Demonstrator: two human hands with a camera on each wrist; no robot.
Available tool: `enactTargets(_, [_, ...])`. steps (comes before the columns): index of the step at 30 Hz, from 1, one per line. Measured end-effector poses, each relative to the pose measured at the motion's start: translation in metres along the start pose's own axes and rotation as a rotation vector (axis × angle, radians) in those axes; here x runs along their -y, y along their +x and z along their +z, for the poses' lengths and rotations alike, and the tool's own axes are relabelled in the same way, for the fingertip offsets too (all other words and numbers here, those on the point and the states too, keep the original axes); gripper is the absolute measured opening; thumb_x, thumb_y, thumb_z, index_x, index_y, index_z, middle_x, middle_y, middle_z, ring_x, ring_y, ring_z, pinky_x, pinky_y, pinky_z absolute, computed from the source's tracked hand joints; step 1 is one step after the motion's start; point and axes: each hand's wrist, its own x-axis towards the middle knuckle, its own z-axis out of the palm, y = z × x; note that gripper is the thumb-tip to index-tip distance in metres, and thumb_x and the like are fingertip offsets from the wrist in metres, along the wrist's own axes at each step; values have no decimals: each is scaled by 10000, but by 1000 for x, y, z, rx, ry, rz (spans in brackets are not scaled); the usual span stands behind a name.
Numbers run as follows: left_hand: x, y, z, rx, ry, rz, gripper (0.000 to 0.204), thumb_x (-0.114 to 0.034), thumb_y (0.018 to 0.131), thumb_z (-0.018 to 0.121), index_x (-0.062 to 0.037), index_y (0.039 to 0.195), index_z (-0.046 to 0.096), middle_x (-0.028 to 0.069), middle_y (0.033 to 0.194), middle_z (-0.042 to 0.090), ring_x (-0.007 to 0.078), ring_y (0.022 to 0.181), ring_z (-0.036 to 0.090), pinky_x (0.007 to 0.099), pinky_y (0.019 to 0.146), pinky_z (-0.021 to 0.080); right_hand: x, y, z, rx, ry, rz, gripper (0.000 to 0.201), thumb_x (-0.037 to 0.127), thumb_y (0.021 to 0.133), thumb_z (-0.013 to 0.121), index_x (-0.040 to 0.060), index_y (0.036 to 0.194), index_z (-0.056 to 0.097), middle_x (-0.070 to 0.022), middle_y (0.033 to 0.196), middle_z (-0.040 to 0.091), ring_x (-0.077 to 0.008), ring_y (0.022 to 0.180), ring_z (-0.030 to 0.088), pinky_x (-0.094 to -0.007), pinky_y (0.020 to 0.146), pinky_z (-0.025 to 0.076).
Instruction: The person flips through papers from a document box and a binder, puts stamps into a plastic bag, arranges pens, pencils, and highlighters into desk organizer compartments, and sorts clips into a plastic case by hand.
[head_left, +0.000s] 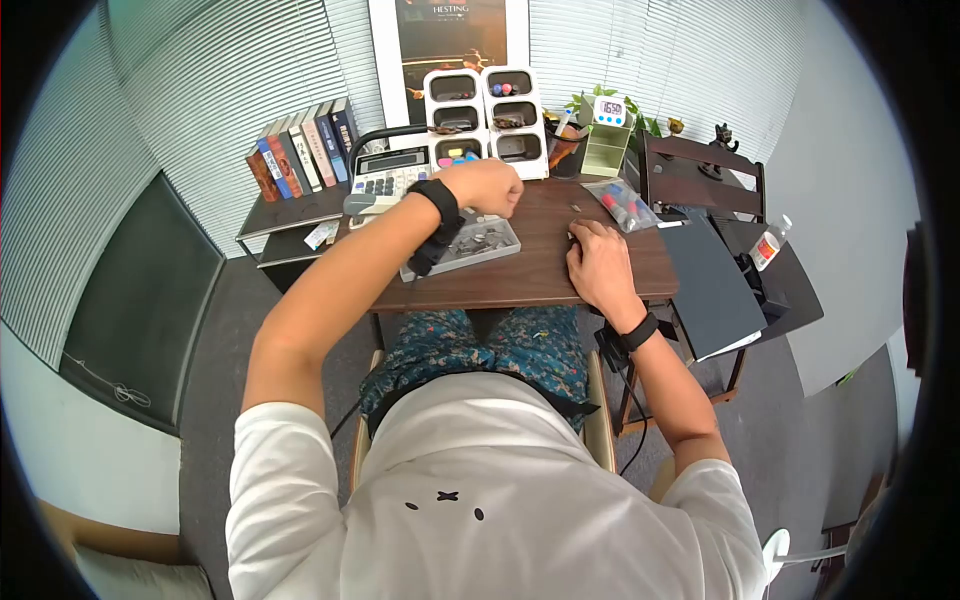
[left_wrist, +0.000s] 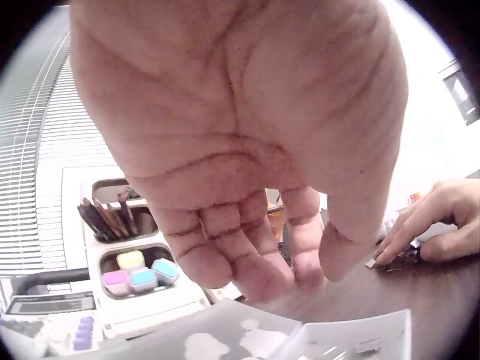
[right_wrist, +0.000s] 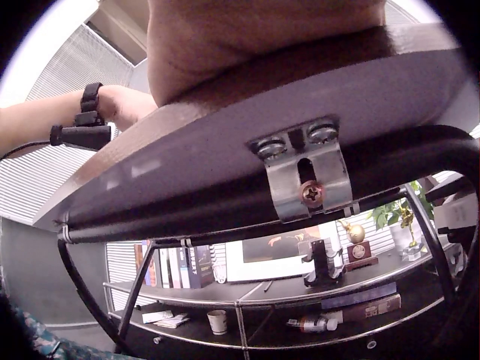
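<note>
My left hand [head_left: 485,185] hangs above a pale plastic tray [head_left: 470,261] of small metal pieces [head_left: 482,240]. In the left wrist view its fingers [left_wrist: 259,274] are loosely bent, with nothing seen between them and the thumb. On the table's right side rests my right hand [head_left: 602,262]. The left wrist view shows its fingertips and thumb around a small dark shiny piece [left_wrist: 409,255], whose kind I cannot tell. A tiny light piece [head_left: 576,208] lies on the wood just beyond. In the right wrist view the tabletop edge hides the right fingers.
Behind the tray stand a calculator [head_left: 390,180] and a white organizer [head_left: 487,130]. A clear bag [head_left: 622,205] of coloured items lies to the right, near a pen holder [head_left: 566,150] and green box [head_left: 607,150]. Books [head_left: 303,152] stand left; a bottle [head_left: 770,243] is far right.
</note>
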Motion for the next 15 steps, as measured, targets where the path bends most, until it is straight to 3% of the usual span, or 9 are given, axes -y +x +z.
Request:
enactTargets(2, [-9,16,16,-123,-1,118,116,-178,810,728,-63,813,727,135,775,728,330,757,712,421,713,558,0,0,2,-6,17,-8,307,79,883,636,-28,1152,738,-192,1170,725,-408,1103,661,-514,1013,500])
enactTargets(6, [-51,42,48,-154,-21,155,198,-216,815,777,-23,829,735,161,885,765,373,832,734,447,754,585,-3,0,1,9,49,0,309,38,876,627,-6,1158,745,-183,1158,721,-402,1095,655,-509,987,507])
enactTargets(11, [-68,70,64,-143,123,-45,212,-166,822,787,0,955,784,254,1044,766,407,1012,749,486,863,607,-10,-1,3,24,66,37,327,-3,869,608,6,1166,747,-174,1138,701,-396,1078,643,-510,949,508])
enactTargets(15, [-68,70,58,-90,56,-97,183,-133,833,759,-16,969,794,255,1032,767,420,1008,745,485,852,603,-11,-1,4,11,86,35,341,-13,866,605,9,1176,746,-170,1127,688,-393,1087,638,-510,940,507])
